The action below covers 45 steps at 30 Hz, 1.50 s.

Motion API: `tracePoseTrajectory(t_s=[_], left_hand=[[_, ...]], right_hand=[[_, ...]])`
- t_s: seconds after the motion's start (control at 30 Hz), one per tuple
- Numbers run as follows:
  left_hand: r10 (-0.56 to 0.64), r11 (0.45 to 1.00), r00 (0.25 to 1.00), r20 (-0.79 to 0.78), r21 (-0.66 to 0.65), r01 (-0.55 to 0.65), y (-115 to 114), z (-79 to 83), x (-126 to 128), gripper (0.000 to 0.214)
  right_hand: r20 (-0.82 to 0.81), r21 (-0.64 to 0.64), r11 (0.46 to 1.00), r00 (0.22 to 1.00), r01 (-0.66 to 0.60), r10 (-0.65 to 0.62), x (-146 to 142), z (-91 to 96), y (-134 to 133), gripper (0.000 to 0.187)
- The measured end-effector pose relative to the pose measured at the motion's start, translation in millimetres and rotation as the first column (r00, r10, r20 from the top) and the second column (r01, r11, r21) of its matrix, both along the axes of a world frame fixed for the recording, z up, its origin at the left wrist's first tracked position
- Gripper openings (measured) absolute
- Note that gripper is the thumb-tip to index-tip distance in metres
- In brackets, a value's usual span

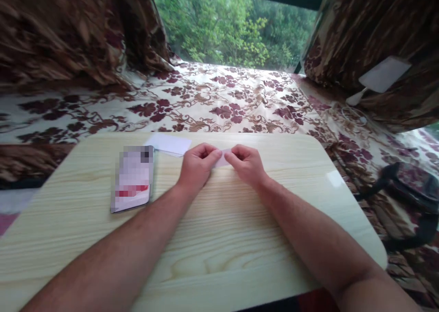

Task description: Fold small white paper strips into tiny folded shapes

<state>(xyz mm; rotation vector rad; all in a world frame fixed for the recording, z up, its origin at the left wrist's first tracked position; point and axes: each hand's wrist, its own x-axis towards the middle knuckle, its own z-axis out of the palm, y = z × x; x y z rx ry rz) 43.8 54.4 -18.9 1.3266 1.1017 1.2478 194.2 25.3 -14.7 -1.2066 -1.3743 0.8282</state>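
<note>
Between my two hands is a small piece of white paper [223, 159], just above or on the table. My left hand [200, 162] pinches its left side between thumb and bent fingers. On the opposite side, my right hand [247, 162] grips it the same way, thumb on top. The fingers cover much of the paper, so its full shape is hidden. Close to the left hand lies a stack of white paper sheets [171, 144]. Left of that is a box or book-like item [133, 174], blurred out, with a red band.
The pale wood-grain table [219, 239] has rounded corners. Beyond it stretches a floral cloth [226, 92] below a window. A white lamp-like object [384, 75] with a cable stands at the right, near brown curtains [363, 24]. A black strap-like item [416, 188] lies beside the table.
</note>
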Motion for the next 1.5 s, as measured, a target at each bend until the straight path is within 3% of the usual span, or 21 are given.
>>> tracePoseTrajectory(t_s=[0.13,0.43,0.67,0.93,1.23,1.5], left_hand=[[-0.074,0.997,0.997,-0.032,0.008,0.074,-2.9,3.1,-3.3,0.020],[-0.117,0.993,0.992,-0.049,0.020,0.118,-6.4,7.3,-4.9,0.020],[-0.182,0.982,0.980,-0.080,0.046,0.186,-6.0,5.7,-6.1,0.022],[-0.172,0.984,0.982,-0.079,0.038,0.176,-5.6,4.5,-6.6,0.021],[-0.117,0.992,0.992,-0.053,0.038,0.119,-5.9,5.6,-6.4,0.022],[-0.116,0.993,0.993,0.004,0.017,0.116,-4.0,0.8,-6.2,0.024]], right_hand=[[-0.011,-0.030,1.000,1.000,0.007,-0.007,0.3,-0.9,-1.0,0.029],[0.015,-0.066,0.998,1.000,-0.007,0.008,-1.5,5.9,-7.2,0.027],[0.091,-0.029,1.000,0.996,0.008,-0.005,0.0,4.7,-7.2,0.025],[0.117,-0.033,0.999,0.993,0.014,-0.010,2.9,4.3,-9.0,0.027],[0.026,-0.100,0.994,0.999,-0.033,0.036,0.3,3.0,-7.2,0.026],[0.072,-0.102,0.995,0.997,-0.023,0.030,-0.2,0.4,-7.4,0.029]])
